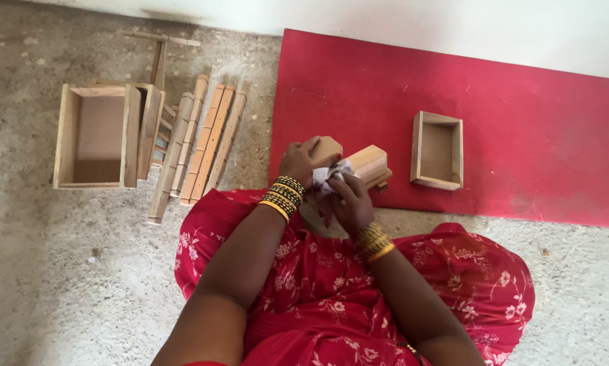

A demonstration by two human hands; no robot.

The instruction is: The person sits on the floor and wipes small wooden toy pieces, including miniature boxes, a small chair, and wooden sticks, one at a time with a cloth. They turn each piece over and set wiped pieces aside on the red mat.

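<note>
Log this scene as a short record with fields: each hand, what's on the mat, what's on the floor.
left hand: grips a small wooden piece
right hand: presses a white cloth against a wooden block
red mat: one small open wooden box
floor, left: larger wooden box, loose wooden slats

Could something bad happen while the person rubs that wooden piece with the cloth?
Maybe. The left hand holds the wooden piece up off the floor, so it could slip and drop. The right hand presses a small cloth against bare wood, so a splinter might prick a finger.
</note>
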